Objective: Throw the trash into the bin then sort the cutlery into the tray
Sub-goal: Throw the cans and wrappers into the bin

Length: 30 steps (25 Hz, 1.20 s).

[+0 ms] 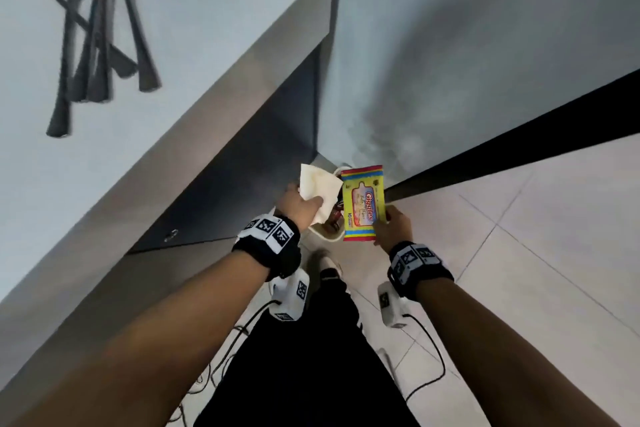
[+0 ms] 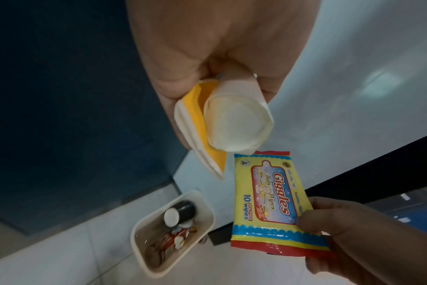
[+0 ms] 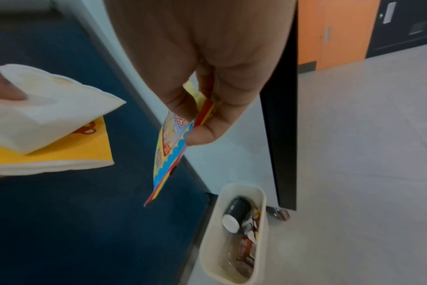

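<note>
Bin (image 2: 144,256): on the floor (image 1: 540,253), beside the foot of the table (image 1: 194,55), below both hands. In it: a bottle (image 2: 181,212) lying among wrappers (image 2: 173,239).
Left hand (image 1: 299,206): above the bin, pinching folded napkins (image 1: 318,189).
Right hand (image 1: 393,227): right of the left hand, pinching a wipes packet (image 1: 363,203) by one end; packet just beside the napkins, over the bin.
Cutlery (image 1: 97,45): on the table, bunched, well apart from the hands.

cutlery (image 1: 100,45): blurred, tops cut off | bin (image 1: 330,236): mostly hidden behind trash
</note>
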Available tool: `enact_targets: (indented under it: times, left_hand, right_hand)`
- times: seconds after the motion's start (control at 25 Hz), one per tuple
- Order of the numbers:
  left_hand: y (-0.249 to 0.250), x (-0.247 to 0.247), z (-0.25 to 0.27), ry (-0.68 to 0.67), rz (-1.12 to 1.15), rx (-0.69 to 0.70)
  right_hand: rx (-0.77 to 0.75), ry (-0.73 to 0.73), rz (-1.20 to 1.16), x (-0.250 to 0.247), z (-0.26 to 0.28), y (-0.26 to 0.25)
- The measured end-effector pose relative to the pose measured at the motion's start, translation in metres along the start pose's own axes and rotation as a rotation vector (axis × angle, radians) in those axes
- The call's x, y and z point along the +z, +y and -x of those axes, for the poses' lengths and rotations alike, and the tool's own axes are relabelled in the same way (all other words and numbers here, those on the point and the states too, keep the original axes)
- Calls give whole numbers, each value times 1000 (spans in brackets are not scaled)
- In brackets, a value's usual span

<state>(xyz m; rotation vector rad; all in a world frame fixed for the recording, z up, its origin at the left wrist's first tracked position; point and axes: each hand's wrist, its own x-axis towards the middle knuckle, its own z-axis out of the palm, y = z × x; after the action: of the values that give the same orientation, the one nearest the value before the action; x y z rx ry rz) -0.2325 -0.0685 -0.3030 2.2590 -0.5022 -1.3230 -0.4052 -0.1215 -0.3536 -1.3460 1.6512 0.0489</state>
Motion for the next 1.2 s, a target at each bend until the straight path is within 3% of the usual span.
enact_targets:
  times: [0.28,0.52,0.64,0.8,0.92,1.2]
  left_hand:
    - [-86,111,-167,-111,-271,-137]
    - [-138,165,-251,-199,-561,-256]
    - [-150,185,-273,-232,-568,-184]
    - [-138,182,-265,-303,-468,-66]
    - [-111,157,-235,-216,-422,-64]
    - [-15,65,-93,-105,-9,-64]
  right_hand:
    - [187,-55,4,105,-137,79]
    - [254,-30,-44,157,-215,118]
    - [269,-32,-35,170,-235,130]
    - [280,37,-34,158,-227,132]
    - [226,35,-12,131,-198,107]
    - [-91,-42,188,34,-87,-13]
